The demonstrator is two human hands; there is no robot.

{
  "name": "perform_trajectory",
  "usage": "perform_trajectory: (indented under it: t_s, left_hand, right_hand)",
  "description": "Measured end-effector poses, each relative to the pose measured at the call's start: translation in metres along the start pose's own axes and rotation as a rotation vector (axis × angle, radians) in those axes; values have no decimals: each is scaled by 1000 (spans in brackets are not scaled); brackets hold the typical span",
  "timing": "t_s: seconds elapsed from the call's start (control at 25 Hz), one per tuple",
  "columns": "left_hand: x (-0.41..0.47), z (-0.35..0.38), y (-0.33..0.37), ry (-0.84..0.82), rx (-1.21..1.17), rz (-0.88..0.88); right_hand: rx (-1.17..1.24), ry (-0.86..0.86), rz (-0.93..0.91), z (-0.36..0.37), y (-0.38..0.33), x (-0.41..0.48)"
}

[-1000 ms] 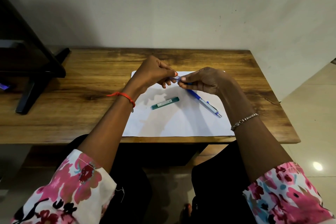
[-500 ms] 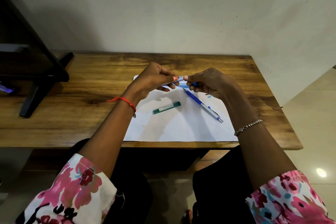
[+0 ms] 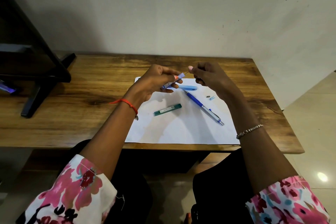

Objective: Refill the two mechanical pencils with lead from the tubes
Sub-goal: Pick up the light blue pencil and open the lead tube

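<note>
L hand (image 3: 154, 82) fingers grip blue lead tube (image 3: 171, 81); R hand (image 3: 207, 76) fingers pinch lead (image 3: 186, 73) at tube's mouth.

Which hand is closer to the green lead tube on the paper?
Left. The left hand is just beyond the green rectangular lead tube; the right hand is farther, beyond and right of it.

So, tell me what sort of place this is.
Probably a desk corner in a home or small office: a wooden desk pushed against a plain painted wall, a tiled floor beside it, and a black stand, perhaps a screen's, at the desk's left end.
</note>
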State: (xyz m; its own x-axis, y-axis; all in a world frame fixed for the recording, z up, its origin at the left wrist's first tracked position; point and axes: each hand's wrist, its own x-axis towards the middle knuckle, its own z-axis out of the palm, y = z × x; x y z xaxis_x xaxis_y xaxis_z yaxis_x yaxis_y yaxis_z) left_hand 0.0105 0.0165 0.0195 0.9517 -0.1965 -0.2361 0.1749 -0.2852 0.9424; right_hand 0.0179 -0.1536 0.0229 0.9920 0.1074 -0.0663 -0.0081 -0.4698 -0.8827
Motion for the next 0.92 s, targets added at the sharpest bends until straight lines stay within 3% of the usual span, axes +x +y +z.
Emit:
perform_trajectory:
  t_s: [0.36,0.92]
  left_hand:
    - [-3,10,6,84,-12,-28]
    - [-5,9,8,100,-52,-7]
  right_hand:
    - [-12,-14,-133,7,0,1]
    - [34,18,-143,4,-2,-1]
